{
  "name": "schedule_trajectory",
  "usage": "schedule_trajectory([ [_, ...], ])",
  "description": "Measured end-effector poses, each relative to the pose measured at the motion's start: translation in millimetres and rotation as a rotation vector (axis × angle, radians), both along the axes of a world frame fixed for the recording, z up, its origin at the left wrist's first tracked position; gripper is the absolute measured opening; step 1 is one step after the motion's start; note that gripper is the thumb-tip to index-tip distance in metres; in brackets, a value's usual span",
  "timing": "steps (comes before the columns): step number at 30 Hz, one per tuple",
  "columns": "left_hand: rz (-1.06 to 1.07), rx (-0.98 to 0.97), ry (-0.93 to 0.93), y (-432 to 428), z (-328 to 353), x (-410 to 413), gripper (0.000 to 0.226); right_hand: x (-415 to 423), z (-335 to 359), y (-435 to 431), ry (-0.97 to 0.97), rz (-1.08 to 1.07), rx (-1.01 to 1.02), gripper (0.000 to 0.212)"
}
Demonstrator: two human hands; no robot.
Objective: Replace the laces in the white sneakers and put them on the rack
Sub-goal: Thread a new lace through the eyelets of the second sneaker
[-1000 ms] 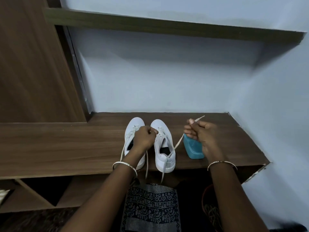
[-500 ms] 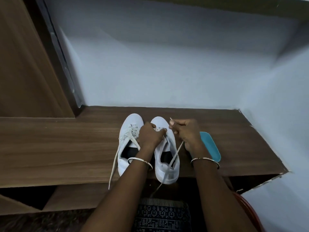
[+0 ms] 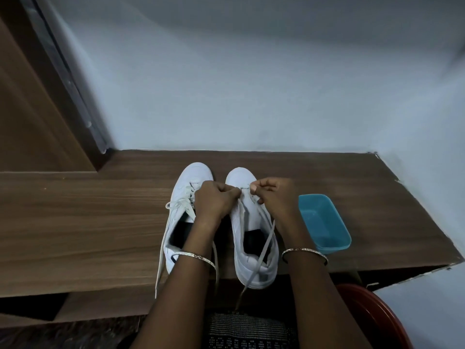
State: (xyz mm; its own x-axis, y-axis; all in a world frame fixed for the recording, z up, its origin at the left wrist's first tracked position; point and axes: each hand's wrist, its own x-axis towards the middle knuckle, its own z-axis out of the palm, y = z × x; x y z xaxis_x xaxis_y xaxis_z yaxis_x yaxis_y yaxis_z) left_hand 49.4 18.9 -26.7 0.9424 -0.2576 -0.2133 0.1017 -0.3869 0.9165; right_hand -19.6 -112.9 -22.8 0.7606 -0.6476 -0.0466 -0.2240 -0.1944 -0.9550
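Two white sneakers, left sneaker (image 3: 185,182) and right sneaker (image 3: 251,272), side by side on wooden shelf (image 3: 75,222), toes toward wall. Left hand (image 3: 216,200) and right hand (image 3: 274,195) curled, pinching lace (image 3: 264,245) at right sneaker's front eyelets. Blue tub (image 3: 324,222) just beside.

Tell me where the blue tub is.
In the head view, the blue rectangular plastic tub sits on the brown wooden shelf, right of the right white sneaker.
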Motion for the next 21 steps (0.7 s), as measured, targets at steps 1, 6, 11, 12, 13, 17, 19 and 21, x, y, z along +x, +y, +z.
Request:
schedule_trajectory([
  [1, -0.009, -0.026, 0.023, 3, -1, 2, 0.013, 3, -2, 1, 0.011, 0.017, -0.019, 0.003],
  [6, -0.025, -0.069, 0.057, 5, -1, 6, 0.013, 16, -5, 10, 0.079, 0.024, -0.222, 0.002],
  [11, -0.032, -0.146, 0.128, 5, -2, 11, 0.010, 13, -12, 11, 0.088, 0.028, -0.261, 0.002],
  [12, -0.038, -0.155, 0.136, 5, -3, 12, 0.010, 13, -15, 10, 0.082, 0.031, -0.258, 0.002],
  [13, -0.041, -0.162, 0.143, 5, -5, 14, 0.010, 13, -17, 10, 0.087, 0.030, -0.262, 0.003],
  [17, -0.060, -0.158, 0.151, 5, -6, 16, 0.011, 18, -19, 15, 0.145, -0.010, -0.336, 0.003],
  [19, -0.068, -0.163, 0.153, 6, -5, 16, 0.010, 19, -18, 17, 0.169, -0.038, -0.337, 0.003],
  [21, -0.076, -0.187, 0.145, 8, -4, 15, 0.010, 20, -19, 18, 0.171, -0.056, -0.258, 0.004],
])
